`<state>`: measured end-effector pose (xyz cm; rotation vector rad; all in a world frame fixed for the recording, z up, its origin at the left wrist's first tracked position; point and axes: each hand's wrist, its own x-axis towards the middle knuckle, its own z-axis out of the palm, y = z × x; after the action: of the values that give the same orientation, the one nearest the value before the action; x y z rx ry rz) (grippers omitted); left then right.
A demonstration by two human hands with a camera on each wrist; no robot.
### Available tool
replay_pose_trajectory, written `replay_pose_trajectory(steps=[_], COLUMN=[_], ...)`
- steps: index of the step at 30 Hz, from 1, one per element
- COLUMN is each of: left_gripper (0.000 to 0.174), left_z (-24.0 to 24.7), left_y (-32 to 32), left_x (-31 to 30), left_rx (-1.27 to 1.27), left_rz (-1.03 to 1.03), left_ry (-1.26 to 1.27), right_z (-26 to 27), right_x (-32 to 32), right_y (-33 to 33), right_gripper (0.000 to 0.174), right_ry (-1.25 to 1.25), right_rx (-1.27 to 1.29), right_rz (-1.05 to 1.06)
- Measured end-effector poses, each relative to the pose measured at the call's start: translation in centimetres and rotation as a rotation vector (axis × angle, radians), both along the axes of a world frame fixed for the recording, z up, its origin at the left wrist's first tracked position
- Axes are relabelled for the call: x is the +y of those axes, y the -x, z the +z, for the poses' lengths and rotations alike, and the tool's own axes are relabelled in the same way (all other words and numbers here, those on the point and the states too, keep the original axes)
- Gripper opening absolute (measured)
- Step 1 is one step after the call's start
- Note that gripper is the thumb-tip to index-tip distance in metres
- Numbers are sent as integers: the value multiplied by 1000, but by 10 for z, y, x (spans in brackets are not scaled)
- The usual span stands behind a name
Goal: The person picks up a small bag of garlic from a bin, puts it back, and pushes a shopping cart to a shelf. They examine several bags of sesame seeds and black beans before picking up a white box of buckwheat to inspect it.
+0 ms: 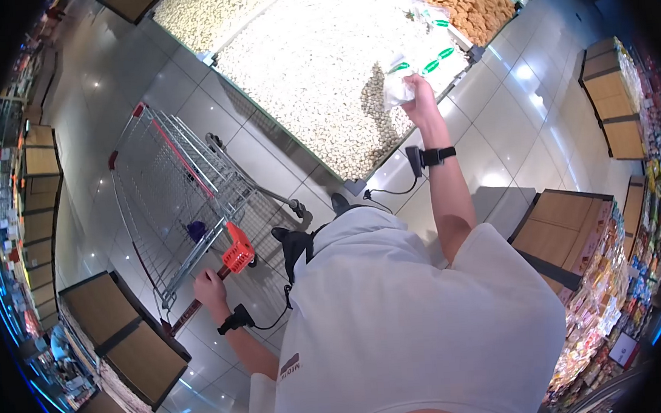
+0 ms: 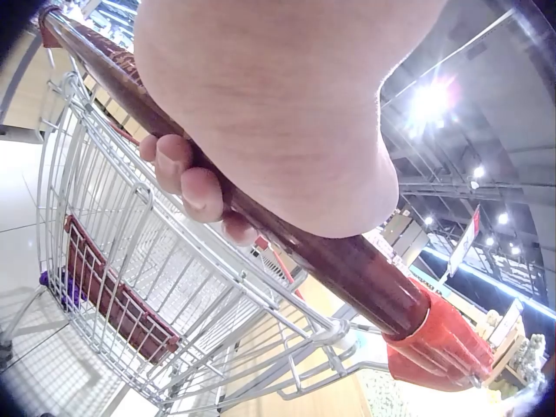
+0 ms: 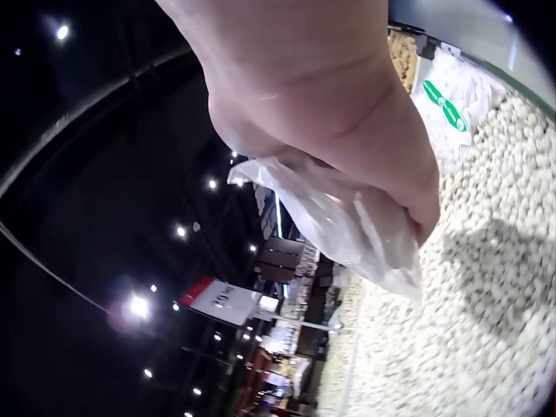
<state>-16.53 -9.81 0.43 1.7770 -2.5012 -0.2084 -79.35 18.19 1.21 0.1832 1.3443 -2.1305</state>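
In the head view my left hand is at the handle of a wire shopping cart. The left wrist view shows its fingers curled round the dark red handle bar, close to an orange-red end cover. Over a display bin heaped with small whitish pieces, perhaps nuts or beans, my right hand holds a crumpled clear plastic bag. Seen from the right wrist, the bag hangs from the bent fingers, whose tips are mostly hidden.
White bags with green labels lie along the bin's right side. Orange-brown pieces fill a neighbouring section. Shelves of packaged goods stand on the right, and wooden display boxes on the left. The floor is shiny tile.
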Motion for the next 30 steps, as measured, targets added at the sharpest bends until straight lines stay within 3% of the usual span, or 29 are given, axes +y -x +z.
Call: replay_pose_trajectory(steps=[1,3,4,7,8,10,11,12,14,15,16,18,22,30], left_gripper=[36,35,35,35,35,35,35,35,35,35,35,35,34,34], left_z=[-1,0,0,-2,-3,0,2,4,4,2,1,-1,-8,-4], left_y=[-2,-1,-2,-1,-1,1,2,3,3,3,2,1,-5,-2], left_x=[-1,1,1,0,0,-1,-2,-1,1,0,-1,-1,-6,-5], left_rx=[15,21,17,46,42,14,9,26,42,32,22,23,43,60], left_rz=[-4,-23,-11,-31,-19,-21,-12,-15,-15,-12,-9,-7,-27,-28], left_ry=[-6,5,3,45,45,19,20,33,36,29,22,24,32,18], right_z=[-15,-42,-44,-46,-46,-38,-46,-44,-31,-29,-29,-27,-42,-60], right_x=[-6,-18,-23,-41,-45,-55,-60,-63,-61,-60,-60,-58,-61,-76], right_y=[14,43,52,62,62,56,56,51,36,24,7,-26,-56,-65], right_gripper=[59,75,75,97,97,102,94,94,73,43,43,27,22,18], right_ry=[-3,-558,-558,-1119,-1114,-1378,-1486,-1483,-1455,-1229,-1231,-1150,-1098,-1152], right_rx=[-2,342,342,824,827,955,1050,1052,1248,1249,1252,1362,1436,1353], right_rz=[14,-81,-69,-74,-62,38,-9,2,223,250,260,429,397,611])
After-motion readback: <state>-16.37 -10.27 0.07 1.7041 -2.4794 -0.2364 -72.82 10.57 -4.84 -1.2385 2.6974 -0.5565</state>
